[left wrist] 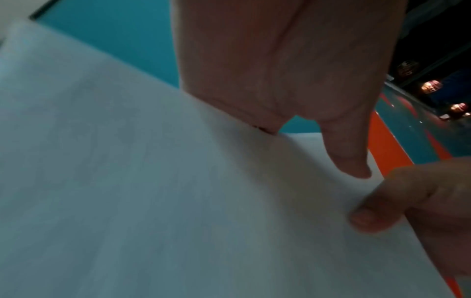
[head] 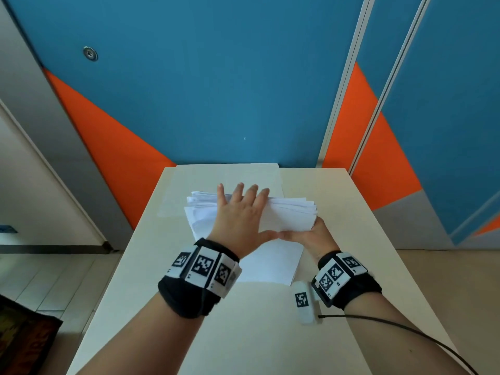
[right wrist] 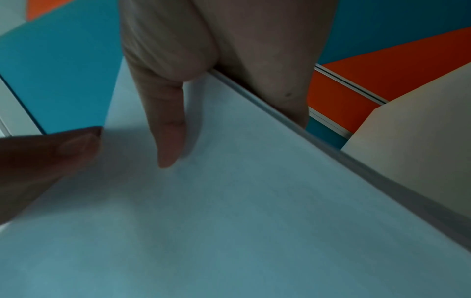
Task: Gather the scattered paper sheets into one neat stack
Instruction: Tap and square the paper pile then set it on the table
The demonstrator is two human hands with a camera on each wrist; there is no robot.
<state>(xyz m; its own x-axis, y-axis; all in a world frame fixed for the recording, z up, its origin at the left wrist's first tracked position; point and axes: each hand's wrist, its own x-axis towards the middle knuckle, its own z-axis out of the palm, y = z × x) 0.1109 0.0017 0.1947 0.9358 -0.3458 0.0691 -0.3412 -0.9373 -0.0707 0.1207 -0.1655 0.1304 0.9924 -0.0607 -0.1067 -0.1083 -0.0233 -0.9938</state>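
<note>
A loose stack of white paper sheets [head: 289,215] lies fanned in the middle of the pale table [head: 243,334]. My left hand [head: 240,215] lies flat on top of it with the fingers spread. My right hand [head: 305,235] grips the stack's near right edge, thumb on top and fingers hidden beneath. The two thumbs nearly meet. One flat sheet [head: 273,263] lies under the stack, reaching toward me. In the left wrist view my left thumb [left wrist: 349,151] presses the paper [left wrist: 153,181]. In the right wrist view the stack's edge [right wrist: 280,125] sits against my palm.
A faint pale sheet [head: 224,177] lies at the table's far end, against the blue and orange wall panels [head: 216,90]. Floor drops away on both sides of the narrow table. A cable [head: 405,330] trails from my right wrist band.
</note>
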